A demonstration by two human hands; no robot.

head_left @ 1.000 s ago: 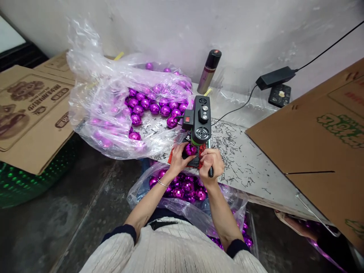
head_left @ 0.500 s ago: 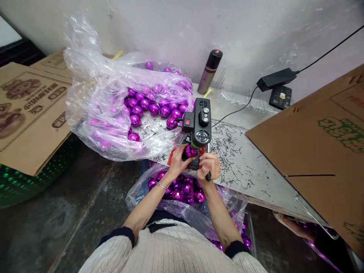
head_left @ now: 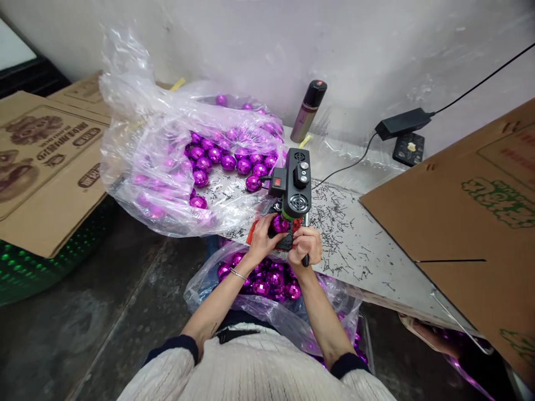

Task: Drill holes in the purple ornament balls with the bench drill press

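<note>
My left hand [head_left: 262, 238] is closed on a shiny purple ball [head_left: 280, 224] and keeps it under the black bench machine [head_left: 295, 184] on the table. Just to its right, my right hand [head_left: 305, 245] is wrapped round the machine's black handle [head_left: 306, 259]. A red base shows under the ball. A big clear bag [head_left: 167, 150] with several purple balls lies on the table at the left. A second bag of purple mirror balls [head_left: 267, 281] sits below the table edge, near my lap.
The grey table top [head_left: 368, 245] is strewn with small dark wire scraps. A dark spray can [head_left: 308, 110] stands by the wall. A power adapter [head_left: 402, 122] and its cable lie at the right. Cardboard sheets [head_left: 472, 223] flank both sides. A green crate [head_left: 25, 267] sits at the left.
Both hands stay on the ball and the handle. The view has shifted slightly; my right hand has moved up a little with the handle.
</note>
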